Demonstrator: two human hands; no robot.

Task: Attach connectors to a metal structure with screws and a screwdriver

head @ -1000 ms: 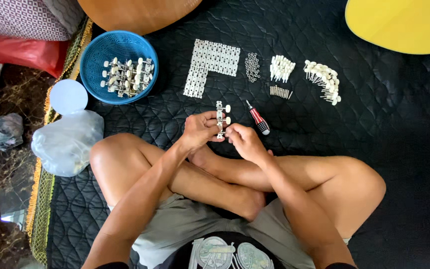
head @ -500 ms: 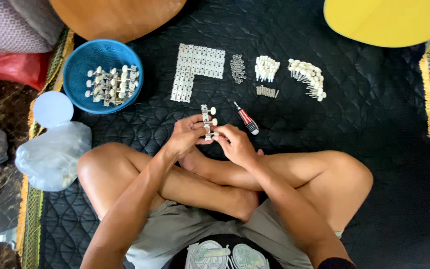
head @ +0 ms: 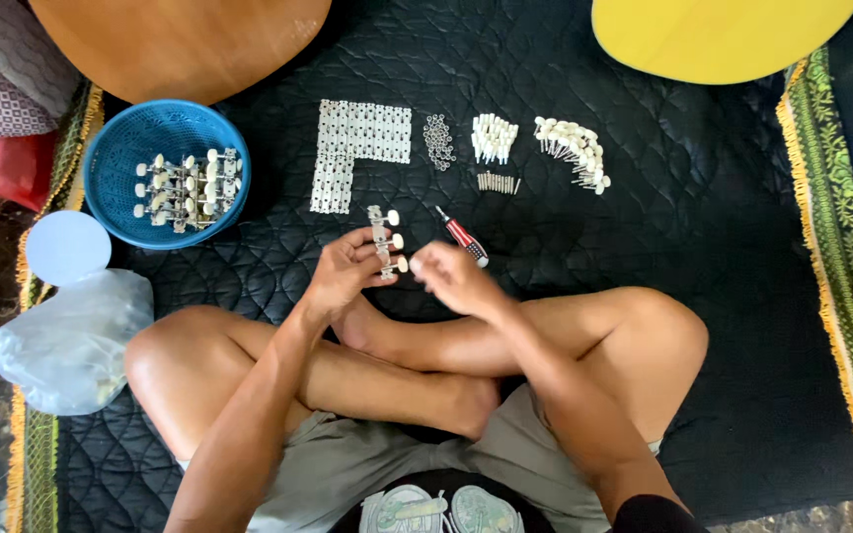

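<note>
Hands: left hand [head: 340, 271] still grips tuner strip [head: 384, 242]; right hand [head: 451, 278], curled empty, has drawn back.

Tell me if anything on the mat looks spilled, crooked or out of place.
Nothing stands out. The small parts lie in tidy groups on the black mat, the finished pieces sit inside the blue basket, and the red screwdriver lies beside the right hand. The left hand holds a tuner strip.
</note>
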